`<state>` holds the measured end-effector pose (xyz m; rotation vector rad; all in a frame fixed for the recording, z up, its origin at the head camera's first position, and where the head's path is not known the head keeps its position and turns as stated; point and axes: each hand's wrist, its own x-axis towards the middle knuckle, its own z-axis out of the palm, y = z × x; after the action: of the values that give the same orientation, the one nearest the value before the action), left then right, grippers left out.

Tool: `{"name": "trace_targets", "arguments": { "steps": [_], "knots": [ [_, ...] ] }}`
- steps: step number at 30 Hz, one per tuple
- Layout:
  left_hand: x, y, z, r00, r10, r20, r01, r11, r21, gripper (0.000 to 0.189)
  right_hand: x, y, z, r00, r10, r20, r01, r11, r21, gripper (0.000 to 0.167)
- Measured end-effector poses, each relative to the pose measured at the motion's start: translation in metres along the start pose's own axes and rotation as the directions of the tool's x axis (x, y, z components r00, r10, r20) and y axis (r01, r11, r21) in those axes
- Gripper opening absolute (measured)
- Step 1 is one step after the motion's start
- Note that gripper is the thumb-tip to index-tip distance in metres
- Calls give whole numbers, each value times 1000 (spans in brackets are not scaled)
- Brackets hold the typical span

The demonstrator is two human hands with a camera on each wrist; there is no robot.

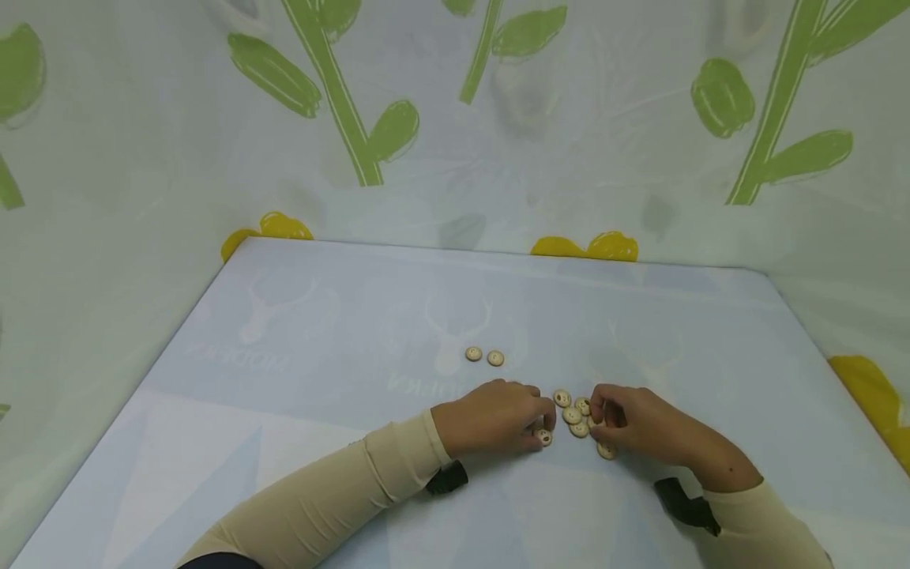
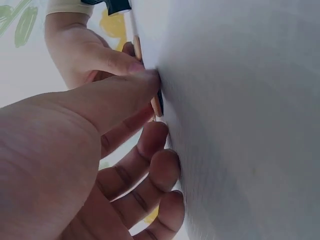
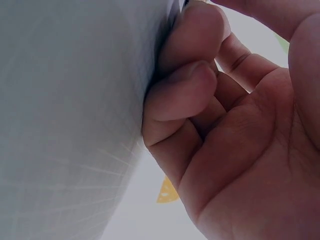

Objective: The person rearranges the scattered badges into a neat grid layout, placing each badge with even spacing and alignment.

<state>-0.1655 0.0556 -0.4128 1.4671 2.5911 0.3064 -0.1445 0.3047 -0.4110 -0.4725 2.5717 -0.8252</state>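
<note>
Small round beige discs that look like wooden buttons lie on the table. My left hand (image 1: 498, 419) pinches one button (image 1: 543, 437) at the table surface, thumb in front and curled fingers behind. In the left wrist view, a thin disc edge (image 2: 156, 106) shows beyond the left hand's thumb. My right hand (image 1: 643, 423) has its thumb and index finger around another button (image 1: 592, 422), mostly hidden by the fingertips. Between the hands sits a small cluster of buttons (image 1: 572, 416). One more button (image 1: 607, 450) lies just below the right thumb.
Two buttons, a left one (image 1: 473, 354) and a right one (image 1: 495, 359), lie side by side farther back. The table (image 1: 284, 332) has a pale cover with faint deer-head prints. A curtain (image 1: 441, 142) with green leaf prints hangs behind it. Dark straps cross both wrists.
</note>
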Motion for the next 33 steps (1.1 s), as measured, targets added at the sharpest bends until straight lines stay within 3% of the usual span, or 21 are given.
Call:
{"name": "trace_targets", "arguments": {
  "steps": [5, 9, 18, 24, 33],
  "knots": [
    [2, -1, 2, 998, -43, 37, 44, 999, -32, 19, -1, 0, 0, 1000, -1, 0, 1, 1000, 6, 19],
    [2, -1, 1, 998, -42, 44, 43, 999, -26, 21, -3, 0, -1, 1000, -15, 5, 15, 1000, 13, 19],
    [0, -9, -10, 999, -39, -26, 37, 996, -81, 18, 0, 2, 0, 1000, -12, 4, 12, 1000, 16, 19],
    [-9, -19, -23, 994, -61, -89, 51, 992, -113, 17, -1, 1, 2, 1000, -3, -3, 3, 1000, -4, 19],
    [-25, -37, -32, 982, -144, -120, 120, 975, -188, 18, 0, -1, 1, 1000, -6, 8, 6, 1000, 15, 20]
  ]
}}
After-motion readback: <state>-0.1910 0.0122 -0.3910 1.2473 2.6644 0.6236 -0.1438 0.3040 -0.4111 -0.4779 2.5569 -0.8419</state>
